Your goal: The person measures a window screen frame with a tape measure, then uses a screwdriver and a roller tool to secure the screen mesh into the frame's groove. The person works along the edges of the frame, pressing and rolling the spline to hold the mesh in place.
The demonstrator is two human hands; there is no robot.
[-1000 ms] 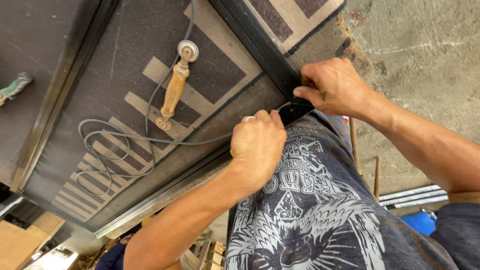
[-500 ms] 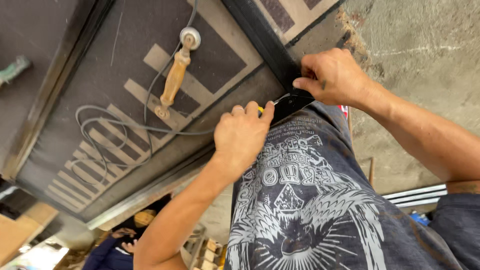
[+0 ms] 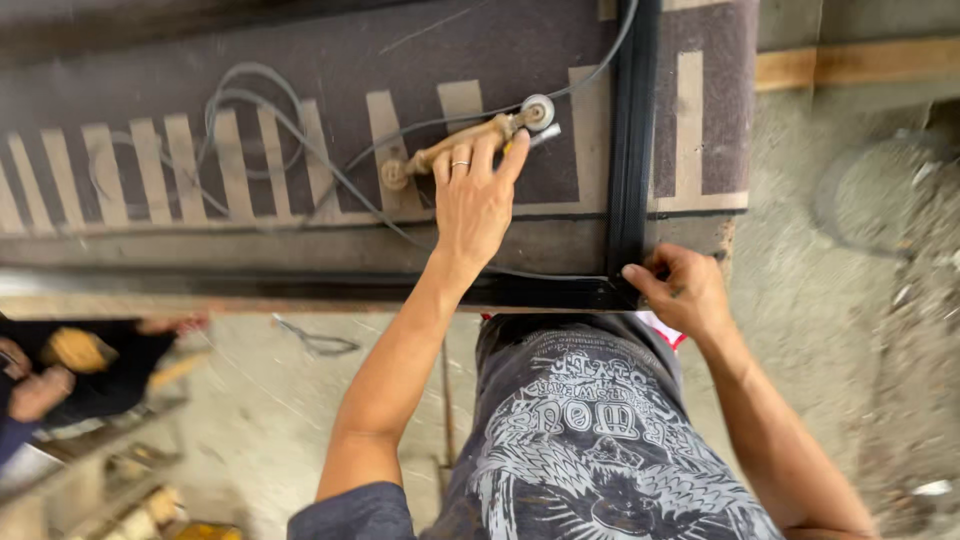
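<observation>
My left hand (image 3: pixel 472 200) reaches across a dark mat with tan stripes (image 3: pixel 330 80). Its fingers are spread and lie on the wooden handle of a small roller tool (image 3: pixel 420 160) with a wheel (image 3: pixel 538 110) at its end. A small yellow and silver tool (image 3: pixel 540 136) lies at my index fingertip. My right hand (image 3: pixel 685 290) pinches the near right corner of a black frame (image 3: pixel 632 150), where its side rail meets the front rail (image 3: pixel 300 290). A grey cord (image 3: pixel 250 110) lies in loops on the mat and runs along the frame.
Another person in dark clothes (image 3: pixel 70 370) is at the lower left, beside the bench. A wooden plank (image 3: pixel 860 62) lies at the top right. Rough concrete floor (image 3: pixel 860 300) lies to the right, with a bit of grey cord (image 3: pixel 320 342) below the bench edge.
My left hand has left the frame corner and moved out over the mat onto the roller tool. My right hand stays at the corner. The view has swung round.
</observation>
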